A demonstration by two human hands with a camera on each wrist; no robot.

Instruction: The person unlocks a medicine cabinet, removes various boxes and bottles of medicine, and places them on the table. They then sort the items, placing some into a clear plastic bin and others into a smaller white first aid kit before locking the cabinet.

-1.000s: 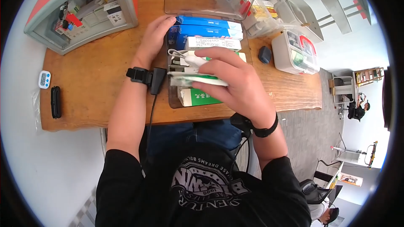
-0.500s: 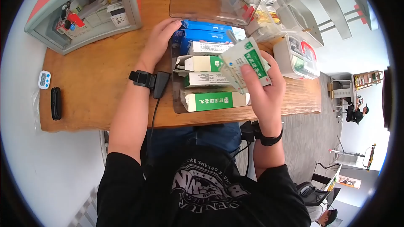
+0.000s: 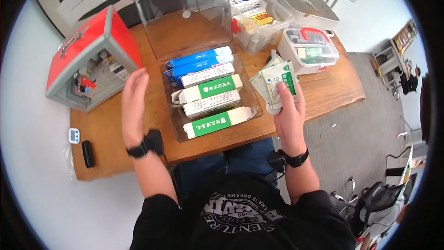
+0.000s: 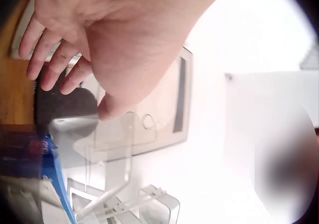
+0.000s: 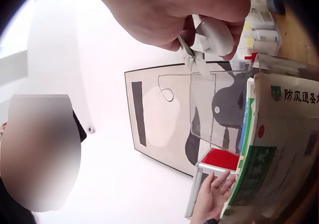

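In the head view my right hand (image 3: 290,122) pinches several white-and-green medicine packets (image 3: 277,76), fanned out, with the thumb across the front one. The same hand holds a smooth white rounded object (image 5: 217,37), seen under the fingers in the right wrist view; its kind I cannot tell. My left hand (image 3: 133,104) is raised left of the clear plastic case (image 3: 175,128), fingers extended and holding nothing. Medicine boxes lie in rows in the case: blue boxes (image 3: 199,65) at the back, then a white box (image 3: 208,75), then green-and-white boxes (image 3: 219,121) toward the front.
The case's clear lid (image 3: 185,28) stands up behind it. A red-and-grey cabinet (image 3: 99,58) is at the left. A clear bin (image 3: 273,25) and a white box with a red handle (image 3: 307,51) stand at the back right. A timer (image 3: 74,135) and black pouch (image 3: 88,153) lie front left.
The right hand has lifted the packets and white object from over the boxes and moved right. The left hand has left the blue boxes' end and moved left. The head view has shifted.
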